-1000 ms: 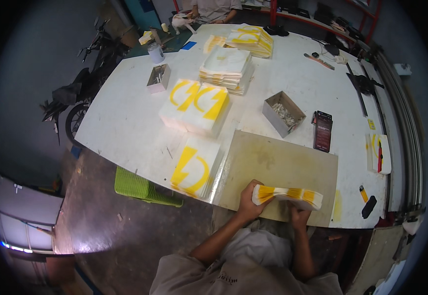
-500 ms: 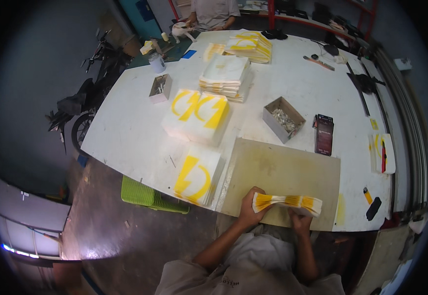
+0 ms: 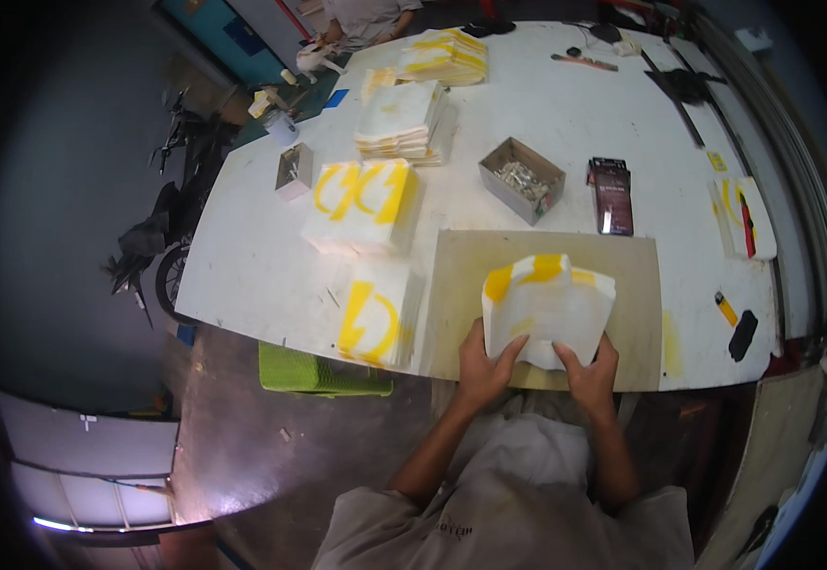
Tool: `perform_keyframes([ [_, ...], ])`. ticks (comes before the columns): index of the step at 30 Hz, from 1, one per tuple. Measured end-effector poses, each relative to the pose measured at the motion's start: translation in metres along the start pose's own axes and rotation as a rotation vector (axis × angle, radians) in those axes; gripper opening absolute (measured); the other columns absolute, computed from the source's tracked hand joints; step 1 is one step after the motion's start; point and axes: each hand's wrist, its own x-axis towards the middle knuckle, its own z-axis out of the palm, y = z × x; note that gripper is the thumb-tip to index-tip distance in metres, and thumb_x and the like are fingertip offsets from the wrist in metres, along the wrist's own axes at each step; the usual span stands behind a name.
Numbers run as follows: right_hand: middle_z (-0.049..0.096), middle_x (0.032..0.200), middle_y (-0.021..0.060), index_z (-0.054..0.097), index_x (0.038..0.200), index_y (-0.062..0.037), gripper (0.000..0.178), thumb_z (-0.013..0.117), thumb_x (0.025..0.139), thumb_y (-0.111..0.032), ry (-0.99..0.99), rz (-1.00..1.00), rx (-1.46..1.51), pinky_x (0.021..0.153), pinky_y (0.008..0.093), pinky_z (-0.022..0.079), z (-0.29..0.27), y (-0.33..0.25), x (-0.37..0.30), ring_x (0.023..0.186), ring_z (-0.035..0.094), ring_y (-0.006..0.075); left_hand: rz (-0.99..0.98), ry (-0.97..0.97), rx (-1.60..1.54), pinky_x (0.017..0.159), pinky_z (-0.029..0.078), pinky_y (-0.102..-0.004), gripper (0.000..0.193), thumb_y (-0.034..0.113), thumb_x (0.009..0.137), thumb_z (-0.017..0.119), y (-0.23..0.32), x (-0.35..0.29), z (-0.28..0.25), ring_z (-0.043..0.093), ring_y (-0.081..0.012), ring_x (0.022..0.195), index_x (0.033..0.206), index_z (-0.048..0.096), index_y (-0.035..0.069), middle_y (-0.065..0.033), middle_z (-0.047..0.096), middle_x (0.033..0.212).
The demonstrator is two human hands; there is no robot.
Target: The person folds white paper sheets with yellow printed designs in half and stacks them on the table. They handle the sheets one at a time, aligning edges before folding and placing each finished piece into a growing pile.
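Left hand (image 3: 484,372) and right hand (image 3: 592,375) both gripping white-and-yellow stack of thin sheets (image 3: 548,309), above beige rectangular mat (image 3: 451,271). Since earlier, tipped from edge-up to broad-face-up; likely mid-handling, not yet set down.

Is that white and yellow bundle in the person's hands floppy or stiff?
The bundle is probably bendy, since its far edge curves instead of lying straight. It may be fairly light: the left hand and right hand hold it just by its near part.
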Motion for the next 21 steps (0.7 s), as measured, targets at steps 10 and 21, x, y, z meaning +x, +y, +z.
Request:
perform_keyframes([
  [10, 0.071, 0.099, 0.0189, 0.063, 0.111, 0.0045, 0.035, 0.076, 0.081, -0.008, -0.022, -0.063, -0.055, 0.081, 0.0347, 0.053, -0.025, -0.014, 0.002, 0.09, 0.068, 0.0198, -0.166, -0.048, -0.012, 0.085, 0.052, -0.0341, 0.039, 0.011, 0.088, 0.072, 0.028, -0.002, 0.005, 0.066, -0.0206, 0.096, 0.12, 0.057, -0.006, -0.0157, 0.068, 0.107],
  [21, 0.068, 0.102, 0.0129, 0.062, 0.109, 0.0043, 0.034, 0.076, 0.08, -0.006, -0.142, 0.003, 0.025, 0.084, 0.0317, 0.049, -0.035, -0.039, 0.0, 0.094, 0.065, 0.0205, 0.077, 0.18, 0.043, 0.102, 0.041, -0.0357, 0.071, 0.014, 0.084, 0.077, 0.028, 0.003, -0.006, 0.054, -0.0235, 0.115, 0.14, 0.037, -0.006, -0.0162, 0.055, 0.128],
])
